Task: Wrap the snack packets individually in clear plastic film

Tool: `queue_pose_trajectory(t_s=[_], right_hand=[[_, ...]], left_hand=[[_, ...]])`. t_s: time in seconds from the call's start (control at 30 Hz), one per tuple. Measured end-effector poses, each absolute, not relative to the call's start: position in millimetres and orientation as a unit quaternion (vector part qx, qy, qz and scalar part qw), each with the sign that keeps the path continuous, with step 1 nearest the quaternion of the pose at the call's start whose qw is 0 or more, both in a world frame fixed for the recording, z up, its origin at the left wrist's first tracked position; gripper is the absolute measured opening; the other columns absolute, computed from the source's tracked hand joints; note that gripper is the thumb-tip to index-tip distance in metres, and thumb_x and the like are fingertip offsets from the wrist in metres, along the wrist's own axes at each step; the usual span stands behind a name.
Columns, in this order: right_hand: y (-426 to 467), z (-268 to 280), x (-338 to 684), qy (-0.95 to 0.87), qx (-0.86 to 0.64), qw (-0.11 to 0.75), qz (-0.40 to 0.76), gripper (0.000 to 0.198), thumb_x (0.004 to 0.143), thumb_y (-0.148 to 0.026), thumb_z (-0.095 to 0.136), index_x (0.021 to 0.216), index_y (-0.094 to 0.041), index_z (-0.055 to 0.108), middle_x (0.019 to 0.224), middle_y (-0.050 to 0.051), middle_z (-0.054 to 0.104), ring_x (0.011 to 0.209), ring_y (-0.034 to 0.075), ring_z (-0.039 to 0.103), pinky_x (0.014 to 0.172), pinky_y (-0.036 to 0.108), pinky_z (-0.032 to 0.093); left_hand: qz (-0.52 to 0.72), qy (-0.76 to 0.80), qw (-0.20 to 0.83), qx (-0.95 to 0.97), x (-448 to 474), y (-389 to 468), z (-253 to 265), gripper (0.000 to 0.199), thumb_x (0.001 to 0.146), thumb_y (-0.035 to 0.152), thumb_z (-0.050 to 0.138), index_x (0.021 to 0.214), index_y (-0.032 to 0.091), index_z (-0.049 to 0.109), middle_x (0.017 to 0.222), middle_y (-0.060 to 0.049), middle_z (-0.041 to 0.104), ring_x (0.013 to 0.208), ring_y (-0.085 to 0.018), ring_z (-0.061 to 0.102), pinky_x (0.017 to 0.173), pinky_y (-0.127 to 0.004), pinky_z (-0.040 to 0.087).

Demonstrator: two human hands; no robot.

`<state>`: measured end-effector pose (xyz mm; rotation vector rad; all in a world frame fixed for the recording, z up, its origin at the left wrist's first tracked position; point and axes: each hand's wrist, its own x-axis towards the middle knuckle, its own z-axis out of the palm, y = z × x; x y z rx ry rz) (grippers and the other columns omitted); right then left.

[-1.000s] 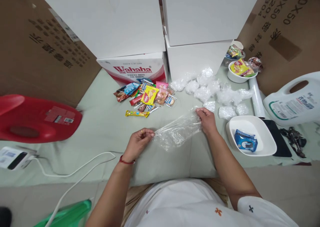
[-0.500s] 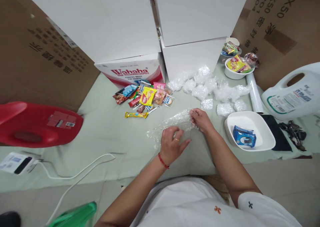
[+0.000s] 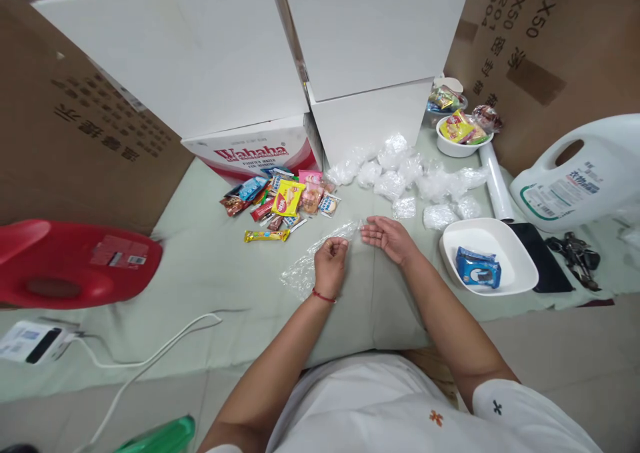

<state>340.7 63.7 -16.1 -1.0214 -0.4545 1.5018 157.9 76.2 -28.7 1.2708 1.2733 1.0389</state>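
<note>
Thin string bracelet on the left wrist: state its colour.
Red thin string bracelet, head view.

My left hand (image 3: 331, 258) has a thin red cord bracelet (image 3: 323, 297) at the wrist, sitting at about six o'clock from my knuckles. My right hand (image 3: 389, 236) wears nothing. Both forearms are bare. I wear a white short-sleeved top (image 3: 400, 406) dotted with small motifs: an orange one mid-chest, a dark one on the right sleeve.

Two white bowls (image 3: 493, 256) (image 3: 457, 145), one jug (image 3: 575, 176), one red stool (image 3: 70, 263).
</note>
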Motion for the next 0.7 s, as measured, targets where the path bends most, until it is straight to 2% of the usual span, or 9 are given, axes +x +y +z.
queue_pose_trajectory(t_s=[0.13,0.23,0.33,0.47,0.57,0.7], right_hand=[[61.0,-19.0,337.2,-0.251,-0.446,0.533,0.674,0.041,0.079,-0.054,0.081,0.094,-0.017,0.073,0.097,0.010,0.076,0.082,0.017,0.070,0.070,0.029,0.062],[59.9,-20.1,337.0,-0.287,-0.459,0.532,0.651,0.039,0.070,-0.051,0.087,0.085,-0.018,0.073,0.087,0.004,0.074,0.070,0.011,0.061,0.057,0.020,0.053],[59.9,-19.3,336.6,-0.298,-0.474,0.549,0.620,0.038,0.067,-0.050,0.087,0.079,-0.018,0.072,0.080,0.001,0.070,0.063,0.009,0.052,0.049,0.017,0.042],[58.9,-15.2,331.6,-0.338,-0.471,0.538,0.611,0.037,0.068,-0.052,0.084,0.080,-0.019,0.072,0.073,-0.001,0.066,0.061,0.010,0.049,0.051,0.020,0.039],[56.8,-11.3,327.0,-0.388,-0.466,0.512,0.608,0.036,0.071,-0.054,0.082,0.079,-0.019,0.072,0.068,-0.003,0.062,0.059,0.009,0.048,0.055,0.021,0.040],[54.8,-8.0,327.3,-0.398,-0.461,0.518,0.601,0.033,0.075,-0.051,0.078,0.078,-0.019,0.070,0.074,-0.001,0.066,0.059,0.009,0.048,0.058,0.022,0.040]], left_hand=[[0.440,0.529,0.481,0.544,159.2,76.7,-27.4,0.021,0.083,0.040,0.067,0.086,0.019,0.065,0.076,0.001,0.065,0.069,-0.014,0.058,0.069,-0.026,0.046],[0.419,0.521,0.476,0.572,159.3,73.8,-26.2,0.021,0.084,0.040,0.066,0.085,0.019,0.064,0.075,0.001,0.065,0.069,-0.014,0.058,0.069,-0.027,0.046],[0.415,0.525,0.438,0.600,160.7,69.7,-23.8,0.024,0.089,0.043,0.063,0.087,0.019,0.064,0.081,-0.002,0.065,0.075,-0.016,0.059,0.072,-0.028,0.046],[0.433,0.518,0.369,0.639,167.1,68.7,-18.7,0.032,0.088,0.049,0.068,0.102,0.020,0.064,0.099,-0.006,0.066,0.090,-0.019,0.061,0.074,-0.029,0.047],[0.428,0.502,0.396,0.639,170.3,74.0,-15.8,0.027,0.089,0.047,0.066,0.090,0.020,0.066,0.090,-0.004,0.065,0.086,-0.018,0.060,0.075,-0.028,0.046],[0.468,0.498,0.463,0.565,162.0,83.7,-13.5,0.029,0.093,0.046,0.059,0.080,0.020,0.061,0.078,0.000,0.063,0.077,-0.015,0.058,0.076,-0.026,0.046]])
